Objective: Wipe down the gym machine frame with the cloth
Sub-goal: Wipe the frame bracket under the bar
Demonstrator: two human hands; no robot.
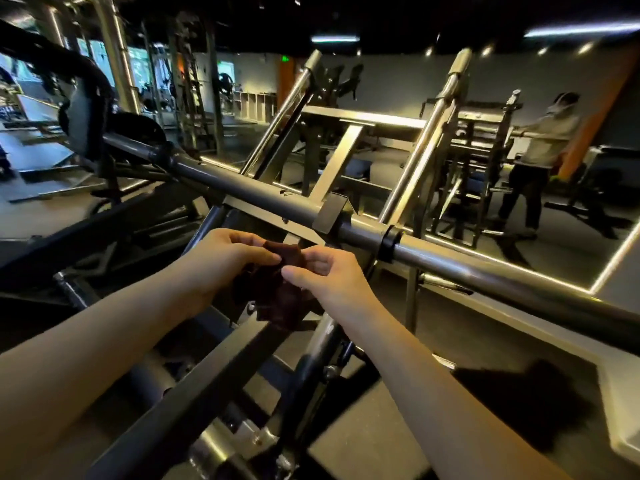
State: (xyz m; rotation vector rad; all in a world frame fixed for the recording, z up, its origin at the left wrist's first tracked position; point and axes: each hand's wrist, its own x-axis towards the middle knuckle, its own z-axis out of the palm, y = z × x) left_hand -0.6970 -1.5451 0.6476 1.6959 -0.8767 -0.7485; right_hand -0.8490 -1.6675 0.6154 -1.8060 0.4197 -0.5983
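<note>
Your left hand (214,261) and right hand (329,282) each keep a pinching grip on the dark cloth (277,299). The grey crossbar (450,259) slants from upper left to lower right just beyond, its bare stretch nearer your right hand.

Frame crossbar (467,268) spans diagonally; black collar (390,243) and square bracket (329,213) interrupt it. Open gaps between slanted uprights (420,157) behind.

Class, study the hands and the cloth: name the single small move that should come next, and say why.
Probably gather the cloth into the right hand and press it onto the grey crossbar just ahead. The right hand and the left hand both pinch the cloth, bunched between them, and it is not on the crossbar yet.
</note>
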